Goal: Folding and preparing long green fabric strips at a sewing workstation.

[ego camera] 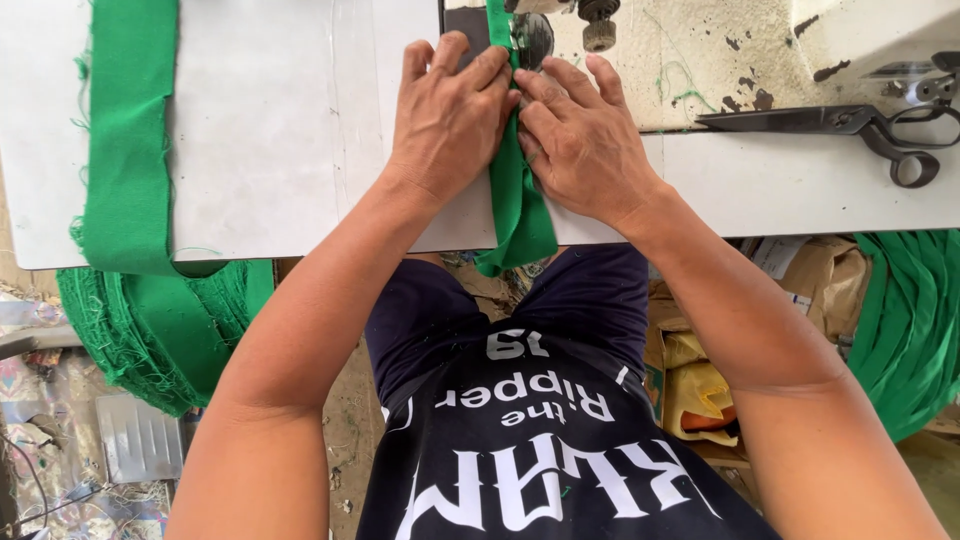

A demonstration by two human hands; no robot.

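While both hands press flat at the top centre of the frame, a narrow green strip (517, 195) runs between them, from the sewing-machine foot (527, 30) down over the table (290, 130) edge, where its tail hangs loose toward the lap. The left hand (447, 115) lies palm down with fingers spread on the strip's left side; the right hand (580, 140) lies just beside it, fingertips on the strip's right edge, so the two nearly touch across the cloth. Neither is closed around anything; they pin the cloth to the table rather than grip it. The strip looks light, soft and limp: it folds along its length and droops where unsupported, and a frayed edge suggests it sheds threads and could stretch or skew if tugged. It seems best held flat under the fingertips, close to the foot, on both edges. A wider green band (125, 140) lies at the left of the table, trailing into a pile (150, 330) below. Black shears (850, 125) rest at the upper right, well apart.
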